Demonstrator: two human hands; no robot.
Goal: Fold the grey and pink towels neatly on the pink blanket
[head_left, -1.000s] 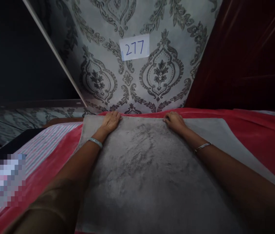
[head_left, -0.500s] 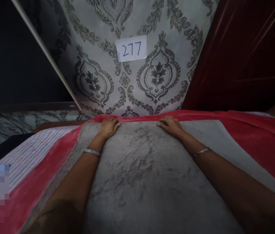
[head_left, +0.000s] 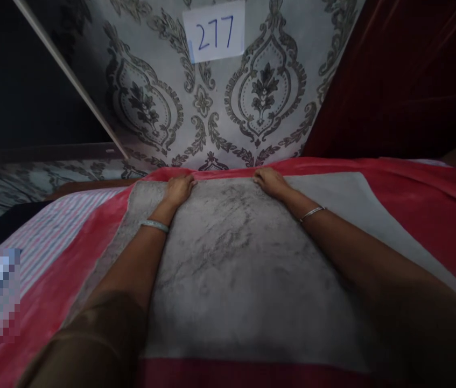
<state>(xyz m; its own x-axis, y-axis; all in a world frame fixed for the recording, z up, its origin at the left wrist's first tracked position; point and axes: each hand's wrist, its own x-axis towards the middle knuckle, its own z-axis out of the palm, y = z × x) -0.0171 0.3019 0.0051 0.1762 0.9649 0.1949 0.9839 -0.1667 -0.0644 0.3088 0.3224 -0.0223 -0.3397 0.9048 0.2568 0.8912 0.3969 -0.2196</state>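
A grey plush cloth (head_left: 228, 258) lies spread over a red blanket (head_left: 421, 199), its surface ruffled with darker streaks. At its far edge, toward the left corner, my left hand (head_left: 179, 188) has its fingers curled and closed on the cloth. My right hand (head_left: 270, 181) pinches the same far edge farther right, knuckles up. Both fingertips are partly hidden. A bracelet circles each wrist, and both forearms reach across the cloth.
Patterned wallpaper (head_left: 207, 129) with a paper marked 277 (head_left: 215, 31) rises behind. A dark screen-like panel (head_left: 29, 91) stands left, a dark red wooden surface (head_left: 397, 81) right. Striped fabric (head_left: 62, 231) shows at left, beside a pixelated patch.
The view has tipped downward, bringing the cloth's near edge into sight. My fingers have curled in more at the far edge, and my right hand sits slightly closer to the left.
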